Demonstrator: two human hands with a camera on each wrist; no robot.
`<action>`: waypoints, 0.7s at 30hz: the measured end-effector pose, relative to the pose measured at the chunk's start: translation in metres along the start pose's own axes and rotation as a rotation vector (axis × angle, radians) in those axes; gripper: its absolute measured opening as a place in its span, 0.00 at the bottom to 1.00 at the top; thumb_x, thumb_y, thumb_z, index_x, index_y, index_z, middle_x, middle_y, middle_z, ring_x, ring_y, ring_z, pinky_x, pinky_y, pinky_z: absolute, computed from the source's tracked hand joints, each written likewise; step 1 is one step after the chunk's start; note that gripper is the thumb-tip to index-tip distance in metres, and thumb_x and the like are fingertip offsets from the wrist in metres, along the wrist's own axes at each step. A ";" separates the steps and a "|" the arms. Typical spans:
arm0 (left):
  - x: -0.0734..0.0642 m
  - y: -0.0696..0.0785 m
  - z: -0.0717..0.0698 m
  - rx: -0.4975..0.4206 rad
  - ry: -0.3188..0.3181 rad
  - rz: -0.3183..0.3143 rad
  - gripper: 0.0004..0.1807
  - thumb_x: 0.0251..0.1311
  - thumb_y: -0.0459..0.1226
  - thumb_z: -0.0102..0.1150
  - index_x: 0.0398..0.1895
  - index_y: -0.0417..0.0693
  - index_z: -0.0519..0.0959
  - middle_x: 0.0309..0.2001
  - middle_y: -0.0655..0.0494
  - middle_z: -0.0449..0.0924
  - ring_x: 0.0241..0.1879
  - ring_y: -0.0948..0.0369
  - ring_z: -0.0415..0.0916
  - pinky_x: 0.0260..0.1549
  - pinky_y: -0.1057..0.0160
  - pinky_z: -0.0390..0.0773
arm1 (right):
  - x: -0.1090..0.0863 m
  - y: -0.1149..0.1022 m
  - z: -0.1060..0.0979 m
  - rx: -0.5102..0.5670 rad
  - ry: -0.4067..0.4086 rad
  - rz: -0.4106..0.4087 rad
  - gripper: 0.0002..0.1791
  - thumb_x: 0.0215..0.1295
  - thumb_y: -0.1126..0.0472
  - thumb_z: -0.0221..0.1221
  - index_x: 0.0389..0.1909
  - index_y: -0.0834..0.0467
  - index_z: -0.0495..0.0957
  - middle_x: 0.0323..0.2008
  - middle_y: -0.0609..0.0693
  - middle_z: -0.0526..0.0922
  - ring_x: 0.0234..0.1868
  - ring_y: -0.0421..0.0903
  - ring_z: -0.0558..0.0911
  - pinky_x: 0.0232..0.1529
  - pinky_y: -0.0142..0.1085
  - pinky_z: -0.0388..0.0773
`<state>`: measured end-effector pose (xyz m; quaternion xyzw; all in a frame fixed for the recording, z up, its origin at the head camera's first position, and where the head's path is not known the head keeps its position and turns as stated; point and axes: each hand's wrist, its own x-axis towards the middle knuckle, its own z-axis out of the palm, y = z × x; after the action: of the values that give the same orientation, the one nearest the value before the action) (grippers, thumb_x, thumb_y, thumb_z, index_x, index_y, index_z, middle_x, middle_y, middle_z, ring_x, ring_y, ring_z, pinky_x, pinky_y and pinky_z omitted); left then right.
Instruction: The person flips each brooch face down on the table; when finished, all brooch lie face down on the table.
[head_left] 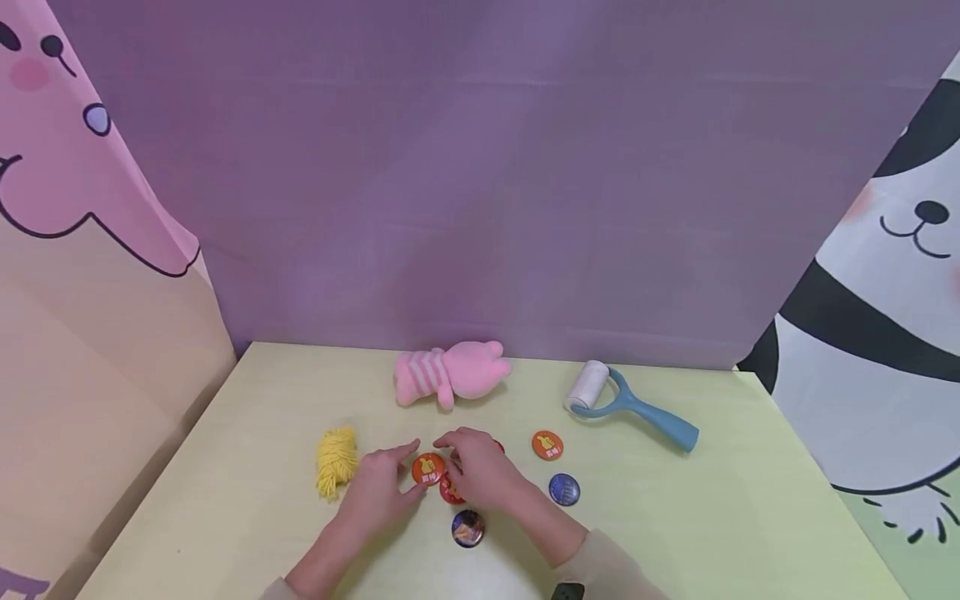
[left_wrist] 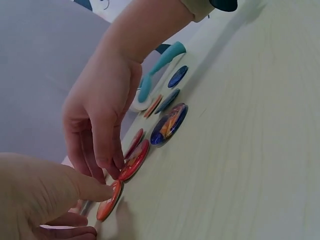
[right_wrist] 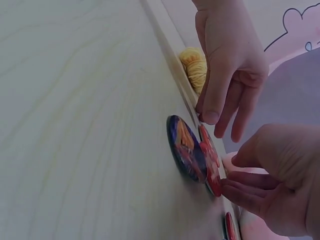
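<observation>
An orange button badge [head_left: 428,469] with a yellow thumbs-up lies flat between the hands. At its left, my left hand [head_left: 381,490] spreads thumb and index finger about its edge; the left wrist view shows the thumb touching this badge [left_wrist: 110,201]. My right hand [head_left: 480,469] reaches in from the right, fingertips down by the orange badge and a red badge [head_left: 452,489]. That red badge [left_wrist: 135,160] is partly covered by the right fingers. Another red badge [head_left: 499,447] peeks out behind the right hand. Nearer the front lies a dark picture badge [head_left: 468,528].
Right of the hands lie a second orange badge [head_left: 547,445] and a blue badge [head_left: 564,489]. Behind them is a blue-handled lint roller [head_left: 633,404]. A pink plush toy [head_left: 453,375] lies at the back, and yellow yarn [head_left: 337,462] sits beside my left hand.
</observation>
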<state>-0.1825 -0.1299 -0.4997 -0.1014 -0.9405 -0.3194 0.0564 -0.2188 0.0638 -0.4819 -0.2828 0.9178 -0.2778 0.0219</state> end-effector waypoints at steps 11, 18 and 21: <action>0.003 0.004 0.006 -0.002 0.005 -0.011 0.16 0.55 0.29 0.77 0.47 0.35 0.89 0.39 0.50 0.91 0.38 0.59 0.78 0.41 0.58 0.83 | 0.006 -0.004 0.008 0.008 0.020 0.010 0.10 0.68 0.72 0.64 0.45 0.60 0.89 0.40 0.53 0.90 0.39 0.44 0.85 0.43 0.33 0.84; 0.002 0.002 0.008 0.020 0.049 0.047 0.08 0.61 0.31 0.74 0.43 0.38 0.91 0.37 0.50 0.92 0.37 0.59 0.82 0.40 0.57 0.86 | 0.010 0.004 0.008 0.136 0.007 0.051 0.12 0.64 0.74 0.65 0.45 0.60 0.89 0.39 0.52 0.91 0.37 0.39 0.85 0.40 0.29 0.83; 0.002 0.001 0.007 -0.022 0.075 0.059 0.08 0.64 0.30 0.71 0.44 0.37 0.91 0.37 0.48 0.93 0.35 0.61 0.84 0.36 0.63 0.86 | 0.012 0.007 0.009 0.184 0.031 0.041 0.11 0.63 0.74 0.65 0.43 0.60 0.90 0.38 0.52 0.92 0.37 0.41 0.88 0.41 0.30 0.84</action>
<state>-0.1847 -0.1242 -0.5046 -0.1177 -0.9309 -0.3312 0.0997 -0.2310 0.0580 -0.4916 -0.2565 0.8941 -0.3649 0.0394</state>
